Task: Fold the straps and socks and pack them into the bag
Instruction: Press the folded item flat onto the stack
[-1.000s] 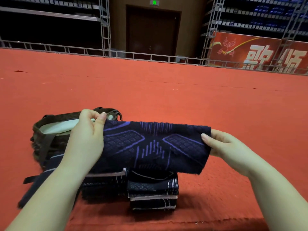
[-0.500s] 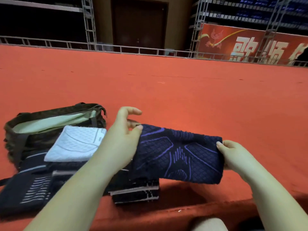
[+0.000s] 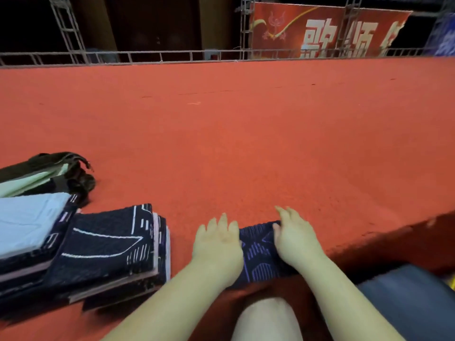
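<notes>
At the far left the dark olive bag (image 3: 61,168) lies on the red-covered table (image 3: 246,143) with its mouth open toward the person; inside shows a pale green lining or fabric (image 3: 27,183), and whether any folded piece sits in it cannot be told, since the edge of the view cuts the bag off. Just in front of the bag, touching it or nearly so, a pale blue folded piece (image 3: 27,220) rests on top of a stack of dark folded pieces (image 3: 29,271). Right beside that, a second stack of dark navy folded pieces with white line patterns (image 3: 108,244) stands on the table, its layered edges showing pale pink and grey. Well to the right of the stacks, near the table's front edge, a navy sock with purple markings (image 3: 258,252) lies flat on the table between the two hands. The left hand (image 3: 216,247) presses palm-down on the sock's left end, its fingers (image 3: 222,221) straight and slightly spread, tips reaching onto the red surface. The right hand (image 3: 295,239) lies on the sock's right end with fingers (image 3: 283,212) loosely extended and a little apart, pressing rather than pinching. A bare knee (image 3: 268,318) shows below the table edge, with a dark grey seat (image 3: 408,301) to the right.
</notes>
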